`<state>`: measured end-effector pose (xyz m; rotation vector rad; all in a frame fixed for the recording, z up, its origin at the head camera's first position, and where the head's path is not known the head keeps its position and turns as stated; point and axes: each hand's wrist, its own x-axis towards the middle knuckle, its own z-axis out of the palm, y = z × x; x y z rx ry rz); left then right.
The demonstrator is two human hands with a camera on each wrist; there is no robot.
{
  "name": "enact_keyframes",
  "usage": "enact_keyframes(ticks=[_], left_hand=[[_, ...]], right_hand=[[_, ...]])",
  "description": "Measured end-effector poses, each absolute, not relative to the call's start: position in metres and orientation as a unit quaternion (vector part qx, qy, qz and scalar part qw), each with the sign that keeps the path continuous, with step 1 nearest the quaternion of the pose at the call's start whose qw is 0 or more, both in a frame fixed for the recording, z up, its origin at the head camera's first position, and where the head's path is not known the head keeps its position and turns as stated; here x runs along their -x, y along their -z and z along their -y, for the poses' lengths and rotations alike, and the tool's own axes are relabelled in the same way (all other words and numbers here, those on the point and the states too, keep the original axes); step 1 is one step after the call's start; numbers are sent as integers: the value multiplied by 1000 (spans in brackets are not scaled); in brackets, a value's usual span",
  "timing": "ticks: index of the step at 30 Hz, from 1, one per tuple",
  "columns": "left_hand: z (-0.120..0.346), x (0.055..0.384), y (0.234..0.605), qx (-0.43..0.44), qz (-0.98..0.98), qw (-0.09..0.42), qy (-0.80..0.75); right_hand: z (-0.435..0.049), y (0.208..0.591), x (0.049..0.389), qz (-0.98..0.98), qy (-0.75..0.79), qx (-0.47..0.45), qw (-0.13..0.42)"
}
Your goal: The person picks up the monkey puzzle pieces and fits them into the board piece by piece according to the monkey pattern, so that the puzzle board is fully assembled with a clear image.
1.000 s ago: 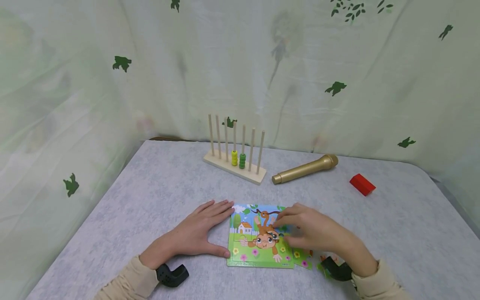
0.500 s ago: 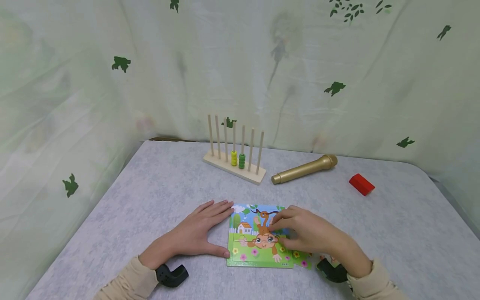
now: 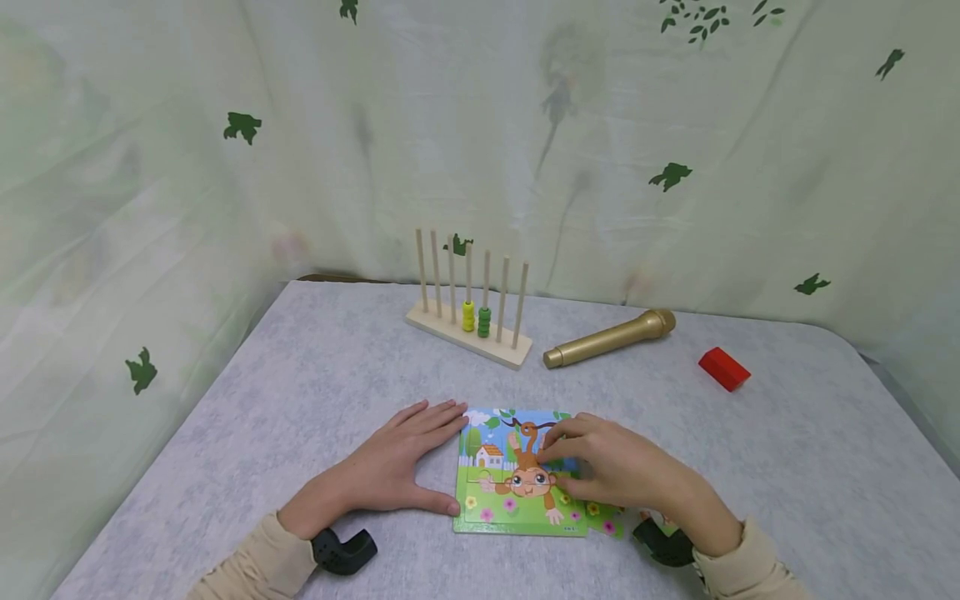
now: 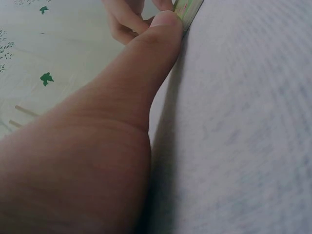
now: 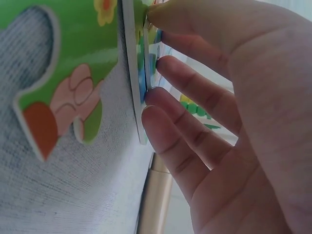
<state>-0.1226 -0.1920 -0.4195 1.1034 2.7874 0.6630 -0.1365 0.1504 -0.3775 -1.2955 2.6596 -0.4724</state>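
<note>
A monkey picture puzzle point(image 3: 517, 527) lies flat in its green-edged board in the head view. My left hand point(image 3: 401, 467) rests along its left side, fingers extended, with fingertips at the upper left corner and thumb at the lower left. Over the right part of the picture, my right hand point(image 3: 626, 467) holds a puzzle piece point(image 5: 152, 54) between thumb and curved fingers, low against the board; in the head view the hand covers most of this piece. A loose piece point(image 3: 606, 520) with flowers sits at the board's lower right edge. The right wrist view shows another piece with a monkey hand point(image 5: 78, 92).
Behind the puzzle stands a wooden peg stand point(image 3: 468, 337) with yellow and green beads. A gold microphone point(image 3: 609, 338) lies right of it, and a red block point(image 3: 724, 368) farther right. Further loose pieces lie partly hidden under the right wrist. A curtain point(image 3: 480, 133) hangs behind the table.
My right hand has shifted slightly left and lower, and the monkey's face, doubled and misaligned a second ago, now lines up. My left hand has stayed in place.
</note>
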Motion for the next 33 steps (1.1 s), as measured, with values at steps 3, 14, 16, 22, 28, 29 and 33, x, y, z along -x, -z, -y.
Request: enact_keyframes(ticks=[3, 14, 16, 22, 28, 29, 33], left_hand=[[192, 123, 419, -360, -907, 34, -216], [192, 122, 418, -361, -907, 34, -215], [192, 122, 418, -360, -907, 34, -215], [191, 122, 421, -361, -907, 35, -217], [191, 122, 423, -353, -909, 48, -217], [191, 122, 423, -352, -909, 48, -216], [191, 122, 423, -357, -909, 38, -214]], right_hand=[[-151, 377, 137, -884, 156, 435, 75], [-155, 375, 136, -877, 165, 443, 86], [-158, 374, 136, -879, 166, 438, 83], [-176, 367, 135, -891, 171, 413, 84], [-193, 365, 135, -897, 180, 397, 76], [-195, 365, 135, -897, 182, 397, 73], [-200, 363, 134, -900, 188, 385, 79]])
